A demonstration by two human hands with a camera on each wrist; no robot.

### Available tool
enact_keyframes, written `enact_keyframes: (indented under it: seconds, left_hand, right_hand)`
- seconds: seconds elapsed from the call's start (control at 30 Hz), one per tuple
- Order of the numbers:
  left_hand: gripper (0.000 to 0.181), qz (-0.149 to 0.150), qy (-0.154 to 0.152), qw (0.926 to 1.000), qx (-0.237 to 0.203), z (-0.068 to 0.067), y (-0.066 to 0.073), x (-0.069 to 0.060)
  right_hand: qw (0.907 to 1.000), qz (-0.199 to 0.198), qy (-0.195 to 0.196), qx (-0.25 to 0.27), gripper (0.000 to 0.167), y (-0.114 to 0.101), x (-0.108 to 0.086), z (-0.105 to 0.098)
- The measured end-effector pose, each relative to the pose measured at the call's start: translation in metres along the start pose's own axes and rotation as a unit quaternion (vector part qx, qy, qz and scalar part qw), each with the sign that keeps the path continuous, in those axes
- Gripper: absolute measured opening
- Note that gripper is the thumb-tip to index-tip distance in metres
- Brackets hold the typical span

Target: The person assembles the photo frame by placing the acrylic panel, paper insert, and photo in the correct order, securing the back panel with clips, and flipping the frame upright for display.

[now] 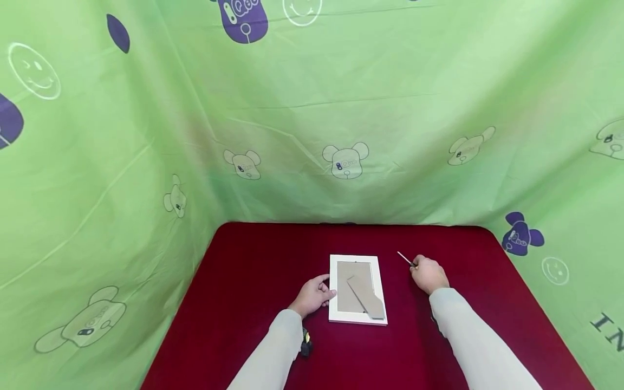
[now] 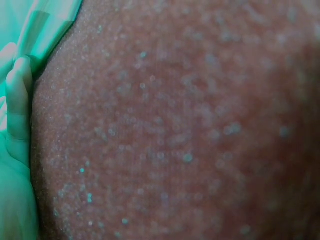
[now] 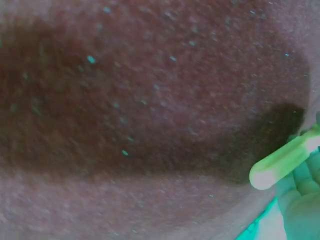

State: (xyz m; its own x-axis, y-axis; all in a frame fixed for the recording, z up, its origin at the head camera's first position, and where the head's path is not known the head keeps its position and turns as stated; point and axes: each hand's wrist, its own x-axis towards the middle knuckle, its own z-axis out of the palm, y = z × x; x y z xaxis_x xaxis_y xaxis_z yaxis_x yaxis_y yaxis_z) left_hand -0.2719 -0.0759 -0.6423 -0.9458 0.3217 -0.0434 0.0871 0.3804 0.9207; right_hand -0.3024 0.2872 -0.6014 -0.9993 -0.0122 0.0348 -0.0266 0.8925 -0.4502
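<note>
The picture frame (image 1: pixel 352 318) lies flat on the red table (image 1: pixel 253 281), near its middle and between the two hands, backing board (image 1: pixel 346 297) uppermost. Its long axis runs away from the person, the short sides near and far. The stand (image 1: pixel 368 299) lies across the board on a diagonal, narrow end toward far left, broad end at the near right corner.

Left hand (image 1: pixel 313 296): thumb on the frame's left border, fingers curved in at that edge, a light hold. Whether any finger reaches beneath cannot be told.

Right hand (image 1: pixel 430 274): fingers closed round the handle of a screwdriver-like tool (image 1: pixel 404 258), held to the right of the frame and apart from it. The shaft points away and to the left.

Progress, as judged: the work on the backing appears at an early stage or between steps. The board sits within the border, the stand is present, and the tool is in hand. Tool work at the edge remains, if the small dark marks (image 1: pixel 356 262) there are fixings; their condition is too small to determine.
</note>
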Motion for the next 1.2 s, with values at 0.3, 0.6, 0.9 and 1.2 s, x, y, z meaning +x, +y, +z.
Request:
enact_keyframes:
  seconds: [0.3, 0.6, 0.9, 1.2]
  left_hand:
    - [0.059, 0.005, -0.002, 1.0, -0.002, 0.004, 0.004, 0.0]
    - [0.059, 0.008, 0.005, 0.9999, -0.008, 0.003, 0.003, -0.001]
    - [0.06, 0.005, -0.001, 0.9999, -0.015, 0.006, 0.002, 0.0]
    - [0.061, -0.003, 0.009, 0.9999, -0.01, 0.001, 0.001, 0.0]
  right_hand:
    - [0.9971, -0.075, 0.016, 0.0, 0.022, -0.023, 0.008, 0.002]
    - [0.9878, -0.154, 0.011, -0.024, 0.027, -0.055, 0.016, 0.01]
    - [0.9816, -0.186, 0.024, -0.034, 0.008, -0.07, 0.012, 0.02]
    - [0.9711, -0.22, 0.056, -0.075, 0.011, -0.085, 0.02, 0.03]
